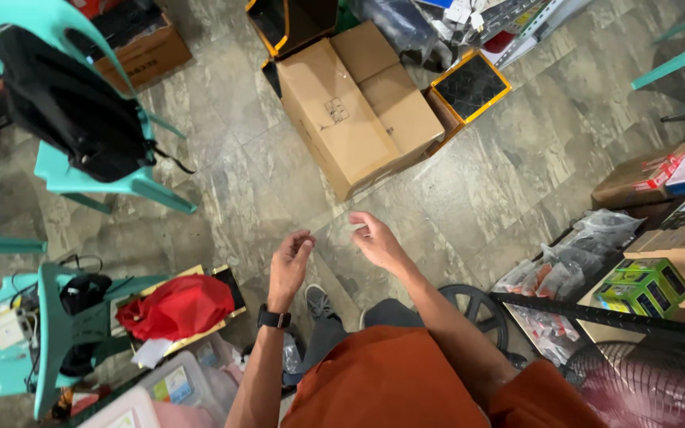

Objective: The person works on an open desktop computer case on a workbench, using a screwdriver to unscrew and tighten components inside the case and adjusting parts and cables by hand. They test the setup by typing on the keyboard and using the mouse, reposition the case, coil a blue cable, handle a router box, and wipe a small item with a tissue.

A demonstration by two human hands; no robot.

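Hovering: two empty hands, left hand [289, 257]; right hand [376, 239]; one cardboard box [356, 107].

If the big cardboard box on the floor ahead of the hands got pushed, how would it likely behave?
The cardboard box lies flat on its broad side on the stone floor, so it would probably slide, not tip. Its closed flaps and square edges suggest fairly stiff walls. Its weight cannot be judged. Both the left hand and right hand are empty.

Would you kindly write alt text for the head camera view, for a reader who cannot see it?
Seen from above, a person's empty left hand and right hand hover, fingers loosely curled, over a stone-tile floor. A closed cardboard box lies just ahead, a turquoise plastic chair to the left.
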